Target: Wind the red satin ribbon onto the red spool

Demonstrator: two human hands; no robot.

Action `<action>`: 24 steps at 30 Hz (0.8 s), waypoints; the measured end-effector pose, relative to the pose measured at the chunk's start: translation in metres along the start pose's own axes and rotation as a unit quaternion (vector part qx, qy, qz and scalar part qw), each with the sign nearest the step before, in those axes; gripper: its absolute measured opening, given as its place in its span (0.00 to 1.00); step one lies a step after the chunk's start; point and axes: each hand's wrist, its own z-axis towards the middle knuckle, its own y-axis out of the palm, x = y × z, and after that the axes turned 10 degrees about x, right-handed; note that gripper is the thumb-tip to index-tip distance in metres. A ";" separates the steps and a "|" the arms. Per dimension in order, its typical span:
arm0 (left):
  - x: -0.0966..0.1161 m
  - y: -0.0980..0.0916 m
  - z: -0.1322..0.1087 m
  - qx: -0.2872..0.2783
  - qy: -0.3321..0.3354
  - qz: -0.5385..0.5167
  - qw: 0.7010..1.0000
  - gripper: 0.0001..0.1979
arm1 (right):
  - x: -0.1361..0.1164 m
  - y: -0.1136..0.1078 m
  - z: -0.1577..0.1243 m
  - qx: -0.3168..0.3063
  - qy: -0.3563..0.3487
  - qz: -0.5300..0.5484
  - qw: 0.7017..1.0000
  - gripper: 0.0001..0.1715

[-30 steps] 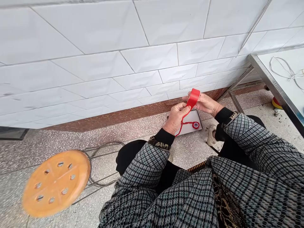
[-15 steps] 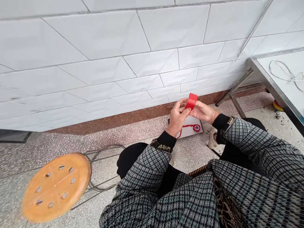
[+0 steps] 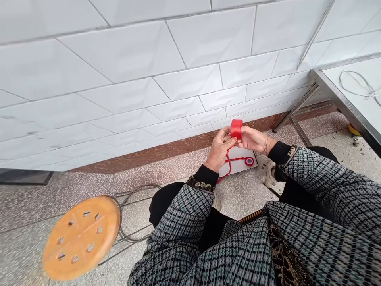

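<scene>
Both my hands meet above the floor at a glossy red ribbon roll [image 3: 236,128]. My left hand [image 3: 218,151] pinches its lower left side between thumb and fingers. Curled against the right side of the roll is my right hand [image 3: 253,140], its fingertips partly hidden behind the ribbon. A thin twisted red strand [image 3: 229,165] hangs below my left hand. Under my hands, a flat white box or board [image 3: 238,168] lies on the floor. On it rests a smaller red roll [image 3: 249,161] with a pale core, its red tail stretching left.
An orange round stool [image 3: 81,238] with metal legs lies tipped over at the left. A metal-framed table [image 3: 330,85] stands at the right, with a loose pale wire [image 3: 357,85] on top. White tiled wall [image 3: 178,95] rises in front. A yellow and red object [image 3: 353,130] sits under the table.
The ribbon roll has turned more upright and slid slightly left and down in my hands. More of the hanging red strand shows. The view has shifted a little.
</scene>
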 end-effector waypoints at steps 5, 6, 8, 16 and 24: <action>0.009 -0.001 -0.003 0.011 -0.026 0.002 1.000 0.27 | -0.006 0.004 -0.003 -0.005 -0.004 -0.073 0.997 0.14; 0.011 -0.002 -0.003 0.011 -0.024 0.006 1.000 0.26 | -0.008 0.006 -0.004 -0.005 -0.024 -0.095 0.995 0.16; 0.014 -0.005 -0.006 0.007 -0.019 0.011 1.000 0.23 | -0.015 0.007 -0.006 -0.005 -0.093 -0.156 0.983 0.21; 0.004 -0.008 -0.038 -0.020 -0.057 0.015 0.998 0.26 | -0.048 0.007 -0.025 -0.072 -0.337 -0.506 0.791 0.21; -0.012 0.004 -0.057 0.032 -0.016 -0.017 0.999 0.21 | -0.044 -0.008 -0.035 -0.001 -0.343 -0.520 0.782 0.18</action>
